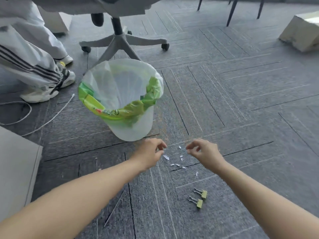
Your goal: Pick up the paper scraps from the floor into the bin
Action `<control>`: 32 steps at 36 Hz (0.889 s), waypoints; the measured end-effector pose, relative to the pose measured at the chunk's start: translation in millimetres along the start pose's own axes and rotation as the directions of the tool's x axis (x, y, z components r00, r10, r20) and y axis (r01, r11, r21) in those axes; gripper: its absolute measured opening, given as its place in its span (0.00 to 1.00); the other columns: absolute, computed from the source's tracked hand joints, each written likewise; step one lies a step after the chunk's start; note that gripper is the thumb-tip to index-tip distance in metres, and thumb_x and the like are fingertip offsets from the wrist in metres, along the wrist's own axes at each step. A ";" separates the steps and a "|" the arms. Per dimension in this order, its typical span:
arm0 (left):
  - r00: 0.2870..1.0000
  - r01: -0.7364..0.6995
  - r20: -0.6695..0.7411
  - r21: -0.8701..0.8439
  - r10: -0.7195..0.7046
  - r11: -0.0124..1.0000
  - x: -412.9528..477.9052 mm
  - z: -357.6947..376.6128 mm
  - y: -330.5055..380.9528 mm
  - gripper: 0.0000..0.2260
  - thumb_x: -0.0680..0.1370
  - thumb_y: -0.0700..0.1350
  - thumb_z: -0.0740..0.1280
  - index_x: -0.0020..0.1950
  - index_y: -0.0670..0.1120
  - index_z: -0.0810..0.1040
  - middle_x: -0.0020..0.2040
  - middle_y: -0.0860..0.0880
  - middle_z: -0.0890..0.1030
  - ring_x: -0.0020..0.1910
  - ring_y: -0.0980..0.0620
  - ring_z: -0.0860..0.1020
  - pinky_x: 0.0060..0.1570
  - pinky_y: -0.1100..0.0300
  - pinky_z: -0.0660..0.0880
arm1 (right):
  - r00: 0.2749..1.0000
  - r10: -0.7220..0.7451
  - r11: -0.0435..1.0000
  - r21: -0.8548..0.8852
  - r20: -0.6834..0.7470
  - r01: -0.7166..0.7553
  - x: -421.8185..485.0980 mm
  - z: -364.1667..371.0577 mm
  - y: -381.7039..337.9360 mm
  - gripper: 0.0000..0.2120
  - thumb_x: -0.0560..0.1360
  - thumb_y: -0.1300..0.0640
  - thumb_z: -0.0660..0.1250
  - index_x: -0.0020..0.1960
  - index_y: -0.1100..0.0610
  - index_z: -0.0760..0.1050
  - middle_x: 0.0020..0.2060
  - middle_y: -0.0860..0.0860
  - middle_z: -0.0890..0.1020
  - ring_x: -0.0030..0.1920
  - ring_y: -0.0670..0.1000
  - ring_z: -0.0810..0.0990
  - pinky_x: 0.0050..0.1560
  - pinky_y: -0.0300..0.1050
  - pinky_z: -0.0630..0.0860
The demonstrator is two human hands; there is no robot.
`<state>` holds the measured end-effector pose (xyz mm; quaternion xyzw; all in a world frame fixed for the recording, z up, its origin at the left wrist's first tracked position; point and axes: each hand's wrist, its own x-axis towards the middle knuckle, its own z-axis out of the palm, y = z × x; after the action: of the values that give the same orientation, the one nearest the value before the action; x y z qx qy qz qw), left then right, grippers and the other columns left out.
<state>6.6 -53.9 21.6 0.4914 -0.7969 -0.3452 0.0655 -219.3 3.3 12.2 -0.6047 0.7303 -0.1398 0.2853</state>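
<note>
Several small white paper scraps lie scattered on the grey carpet between my two hands. My left hand hovers just left of them with its fingers curled, and a bit of white paper shows at its fingertips. My right hand hovers just right of the scraps, thumb and fingers pinched together; no scrap is visible in the pinch. The white bin, lined with a clear bag and a green one, stands upright just beyond my left hand. One more scrap lies nearer to me.
Two yellow-green binder clips lie on the carpet close to my right forearm. An office chair base stands behind the bin. A person's legs and sneakers are at the left, with a white cable. A pale box sits far right.
</note>
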 end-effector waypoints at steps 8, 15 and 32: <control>0.986 0.131 0.098 0.060 -0.137 0.990 8.4 59.2 -31.2 0.05 0.78 0.46 0.68 0.53 0.53 0.80 0.49 0.56 0.80 0.52 0.54 0.73 0.53 0.56 0.73 | 0.986 0.140 0.988 -0.080 0.091 -0.133 -17.0 50.5 53.5 0.03 0.74 0.47 0.70 0.47 0.41 0.77 0.48 0.38 0.80 0.48 0.42 0.77 0.61 0.50 0.64; 0.986 0.131 0.095 0.048 -0.135 0.990 14.1 84.1 -30.5 0.05 0.78 0.48 0.68 0.52 0.53 0.79 0.48 0.57 0.78 0.50 0.58 0.74 0.51 0.63 0.71 | 0.985 0.133 0.989 -0.081 0.107 -0.125 -12.0 71.9 50.6 0.06 0.72 0.46 0.72 0.45 0.39 0.75 0.43 0.37 0.77 0.48 0.41 0.74 0.56 0.47 0.60; 0.992 0.119 0.021 0.065 -0.121 0.991 23.2 98.3 -35.4 0.08 0.71 0.55 0.73 0.47 0.57 0.77 0.47 0.57 0.76 0.51 0.55 0.71 0.57 0.53 0.73 | 0.993 0.106 0.985 -0.135 -0.047 -0.111 -3.1 90.9 47.7 0.08 0.70 0.43 0.72 0.43 0.42 0.74 0.42 0.40 0.74 0.49 0.45 0.70 0.49 0.46 0.58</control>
<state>-22.7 -35.2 -79.6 0.5360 -0.7771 -0.3293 0.0190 -204.0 30.1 -85.8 -0.5795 0.7755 -0.0852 0.2357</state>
